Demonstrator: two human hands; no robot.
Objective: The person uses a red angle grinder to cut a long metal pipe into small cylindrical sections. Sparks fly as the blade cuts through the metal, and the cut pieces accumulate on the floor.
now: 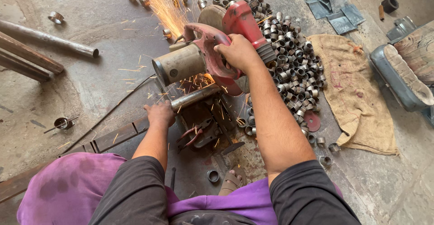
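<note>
1. Three long steel pipes [43,42] lie on the concrete floor [99,17] at far left, well apart from me; a lone cut ring [56,17] sits above them.
2. Small metal cup with a thin handle [62,123] on the floor, left of my left arm.
3. My left hand [160,114] is clenched down on the steel tube [194,96], gripping it just left of the cut point; the tube lies flat across the saw's base.
4. Red-handled pliers [195,134] lie on the base just right of my left forearm.
5. Sparks [165,6] spray up and away from the cut, more scattered around the tube.
6. Red chop saw [212,49] sits centre frame, tilted down onto the tube, grey motor housing [178,64] facing left.
7. My right hand [239,52] is wrapped tight around the saw's handle, pressing from above.
8. Pile of cut tube rings [289,58] heaped right of the saw, touching my right forearm's edge in view.
9. Worn red cutting disc [312,121] flat by the pile's lower edge.
10. Burlap sack [352,94] spread right of the pile.
11. Grey sheet-metal pieces [332,8] top right; grey padded seat [402,76] at far right.
</note>
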